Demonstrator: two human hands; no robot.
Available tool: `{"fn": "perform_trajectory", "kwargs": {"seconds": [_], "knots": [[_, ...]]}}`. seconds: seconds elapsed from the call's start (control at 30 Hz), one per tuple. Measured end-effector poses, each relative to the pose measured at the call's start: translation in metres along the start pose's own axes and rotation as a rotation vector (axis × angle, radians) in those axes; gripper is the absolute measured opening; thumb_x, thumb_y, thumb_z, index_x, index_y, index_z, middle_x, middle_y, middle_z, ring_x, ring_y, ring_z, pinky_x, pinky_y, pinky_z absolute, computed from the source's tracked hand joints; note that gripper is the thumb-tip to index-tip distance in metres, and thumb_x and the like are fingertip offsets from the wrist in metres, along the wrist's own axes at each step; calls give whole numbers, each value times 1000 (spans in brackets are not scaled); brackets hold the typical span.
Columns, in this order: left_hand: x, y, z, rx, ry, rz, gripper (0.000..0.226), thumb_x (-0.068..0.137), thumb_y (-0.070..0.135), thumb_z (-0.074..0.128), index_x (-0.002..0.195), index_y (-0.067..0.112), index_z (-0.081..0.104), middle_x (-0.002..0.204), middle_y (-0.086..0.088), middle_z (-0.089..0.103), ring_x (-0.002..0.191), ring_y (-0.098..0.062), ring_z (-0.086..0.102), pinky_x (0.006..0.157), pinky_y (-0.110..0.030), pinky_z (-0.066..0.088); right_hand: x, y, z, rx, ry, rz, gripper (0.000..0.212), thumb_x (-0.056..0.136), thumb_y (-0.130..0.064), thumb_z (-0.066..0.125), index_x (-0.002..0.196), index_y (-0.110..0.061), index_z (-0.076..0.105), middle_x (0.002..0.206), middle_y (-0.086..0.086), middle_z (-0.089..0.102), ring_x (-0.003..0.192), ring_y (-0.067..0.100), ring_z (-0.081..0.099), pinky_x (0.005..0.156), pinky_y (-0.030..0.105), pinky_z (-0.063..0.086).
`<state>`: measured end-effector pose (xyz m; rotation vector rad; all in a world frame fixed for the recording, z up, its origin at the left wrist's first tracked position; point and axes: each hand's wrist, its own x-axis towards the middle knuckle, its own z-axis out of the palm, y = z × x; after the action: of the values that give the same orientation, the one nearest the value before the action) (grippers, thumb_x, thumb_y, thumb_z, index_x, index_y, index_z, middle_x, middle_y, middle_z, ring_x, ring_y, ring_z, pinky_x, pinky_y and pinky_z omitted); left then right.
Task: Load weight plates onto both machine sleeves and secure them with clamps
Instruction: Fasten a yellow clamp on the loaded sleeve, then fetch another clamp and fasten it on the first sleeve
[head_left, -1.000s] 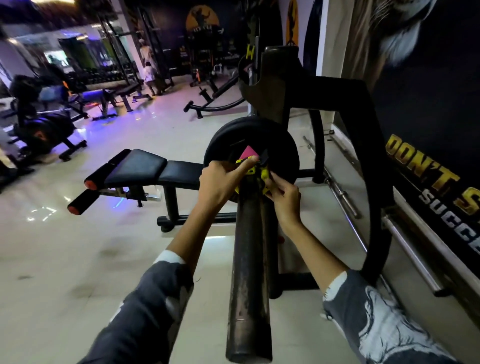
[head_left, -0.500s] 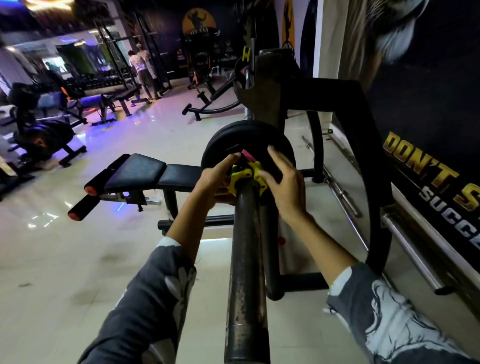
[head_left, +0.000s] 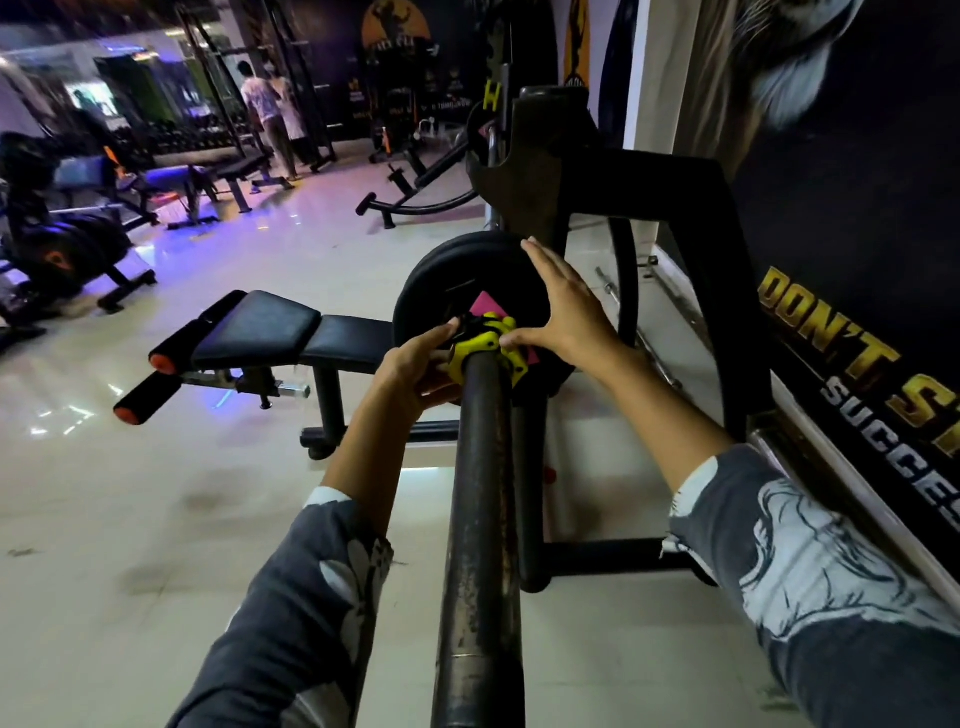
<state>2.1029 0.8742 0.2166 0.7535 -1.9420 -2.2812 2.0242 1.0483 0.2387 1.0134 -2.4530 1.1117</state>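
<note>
A long dark steel sleeve runs away from me toward a black weight plate seated on it. A yellow and black clamp sits around the sleeve, right against the plate, over a pink label. My left hand curls its fingers round the clamp's left side. My right hand lies flat with straight fingers on the plate's right face, its thumb touching the clamp.
The black machine frame rises behind and right of the plate, beside a dark wall banner. A black padded bench stands on the pale tile floor at left. Steel bars lie along the wall. Two people stand far back.
My right hand has let go of the clamp and spread flat on the plate's face. My left hand stays on the clamp, which now sits tight against the plate.
</note>
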Motion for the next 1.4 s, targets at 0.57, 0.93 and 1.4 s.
{"fn": "perform_trajectory", "kwargs": {"seconds": [0.57,0.93,1.4], "knots": [[-83,-73,-13,983,372,858,53,95,43,45,138,12,39,140,-11,47,128,-22,44,98,-36,41,-114,-21,26,24,120,194,72,89,-42,53,147,-19,16,154,14,24,142,28,22,115,49,23],[-222,-140,-42,955,196,1087,47,95,29,49,135,4,42,130,-17,54,115,-28,54,94,-36,45,-275,-124,34,78,282,281,53,95,-33,43,143,-17,28,152,6,30,137,7,19,113,27,18],[-307,-221,-234,970,457,824,37,94,33,51,122,9,53,116,-9,63,104,-25,59,79,-30,46,-334,-263,196,144,-91,130,42,94,-30,49,131,-10,47,138,8,48,131,19,40,106,28,31]]}}
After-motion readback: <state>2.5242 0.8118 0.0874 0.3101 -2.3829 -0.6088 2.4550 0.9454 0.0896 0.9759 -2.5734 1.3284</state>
